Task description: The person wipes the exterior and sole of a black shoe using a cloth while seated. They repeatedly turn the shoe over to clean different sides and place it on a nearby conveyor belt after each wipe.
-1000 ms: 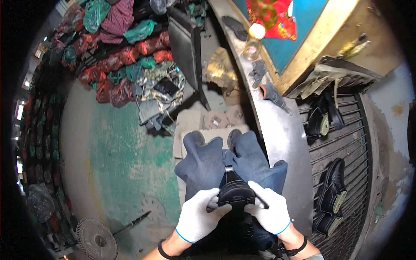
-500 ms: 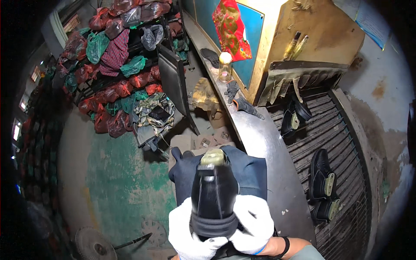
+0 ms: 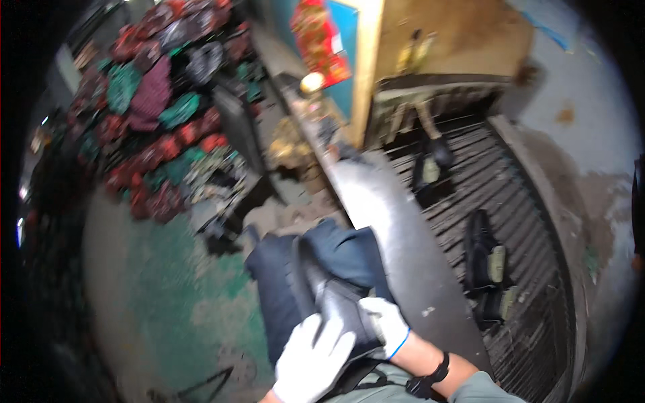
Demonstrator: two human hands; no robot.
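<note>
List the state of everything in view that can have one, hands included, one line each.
Black shoe: held between both hands
Left hand: gloved, fingers laid on the shoe
Right hand: gloved, at the shoe's other side
Wristband: fastened round the right wrist
Bottle: upright, capped, blurred
Red packet: hanging against the blue panel
Other shoes: resting unheld on the slatted rack
Plastic bags: heaped; ties too blurred to tell

Worn green floor (image 3: 161, 289), grey metal bench (image 3: 403, 242), stained pale wall (image 3: 591, 87)
</note>
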